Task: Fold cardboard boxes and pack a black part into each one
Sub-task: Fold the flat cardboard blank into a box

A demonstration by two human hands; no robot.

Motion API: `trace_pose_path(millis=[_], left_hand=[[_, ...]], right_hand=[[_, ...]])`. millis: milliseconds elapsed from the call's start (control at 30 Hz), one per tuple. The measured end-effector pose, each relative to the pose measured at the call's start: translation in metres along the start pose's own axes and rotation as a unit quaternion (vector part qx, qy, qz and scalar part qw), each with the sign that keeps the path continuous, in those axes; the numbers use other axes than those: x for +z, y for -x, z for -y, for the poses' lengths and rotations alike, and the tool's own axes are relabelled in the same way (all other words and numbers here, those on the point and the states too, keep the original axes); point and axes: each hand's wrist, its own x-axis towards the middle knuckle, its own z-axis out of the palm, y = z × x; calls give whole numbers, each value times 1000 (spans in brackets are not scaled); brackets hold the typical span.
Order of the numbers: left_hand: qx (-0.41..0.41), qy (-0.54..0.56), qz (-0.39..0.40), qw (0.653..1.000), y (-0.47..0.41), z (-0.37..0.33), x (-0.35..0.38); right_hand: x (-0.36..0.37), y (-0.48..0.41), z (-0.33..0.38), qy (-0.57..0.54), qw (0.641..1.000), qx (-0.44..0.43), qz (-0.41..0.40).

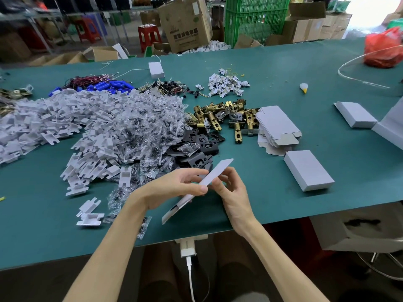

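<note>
I see my left hand (174, 186) and right hand (233, 196) both pinching a flat white box (218, 171); black plates (209, 147) lie just beyond them.

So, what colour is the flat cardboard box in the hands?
The flat cardboard box is white; the head view shows it.

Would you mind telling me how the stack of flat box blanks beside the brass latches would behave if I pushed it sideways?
Probably it would shear apart: the stack of flat box blanks is loose and fanned out at its near end. The sheets look thin, so they are likely light and bendy.
</note>
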Motion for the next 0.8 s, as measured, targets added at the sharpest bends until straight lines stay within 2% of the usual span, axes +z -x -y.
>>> trace_pose_path(millis=[167,400,567,700,800], left_hand=[[-22,36,4,999,1,5,-1],[-4,39,8,999,0,10,0],[-13,60,-10,998,-4,13,-2],[-18,105,-37,994,-6,20,-2],[-22,136,-96,986,-8,22,3]], right_hand=[[2,3,3,23,999,-26,-14],[4,5,2,-1,1000,8,24],[3,3,1,-19,1000,14,19],[2,1,-2,-29,999,17,-30],[1,-3,-7,-53,996,26,-60]])
